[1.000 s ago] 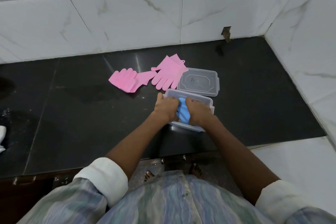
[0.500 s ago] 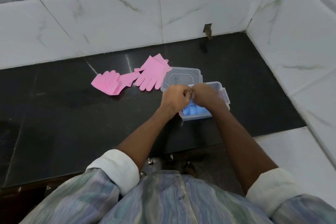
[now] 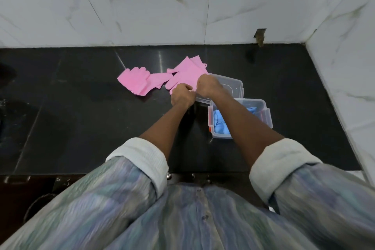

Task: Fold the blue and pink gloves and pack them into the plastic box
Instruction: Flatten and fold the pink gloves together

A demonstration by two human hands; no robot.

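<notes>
The pink gloves [image 3: 183, 76] lie flat on the black table [image 3: 81, 111], just beyond and left of the plastic box [image 3: 263, 115]. The nearer one [image 3: 187, 73] is partly under both hands; the other [image 3: 135, 80] lies further left of the box, its cuff reaching toward the first. The blue gloves [image 3: 219, 124] are already in the box, bunched loosely against its left wall.

The left hand [image 3: 182, 96] is curled closed at the finger end of the nearer pink glove and seems to pinch its edge, though the contact itself is hidden under the knuckles. The right hand [image 3: 208, 86] is also curled over the same glove's near edge, its grip apparently closed on the pink material; how much it holds cannot be told.

The gloves look like soft, thin rubbery sheet with bristles along one edge: light, floppy, likely to spring back open when folded, and probably a little clingy against the glossy table. Taking hold at the cuff and at the fingertips would likely give the cleanest fold, with a flat press to set it.

The clear lid [image 3: 231, 85] sits touching the far-left side of the box, and the nearer pink glove overlaps its left edge, so lifting the glove could drag the lid. The right forearm crosses over the box, and the blue gloves take up part of the room inside.
</notes>
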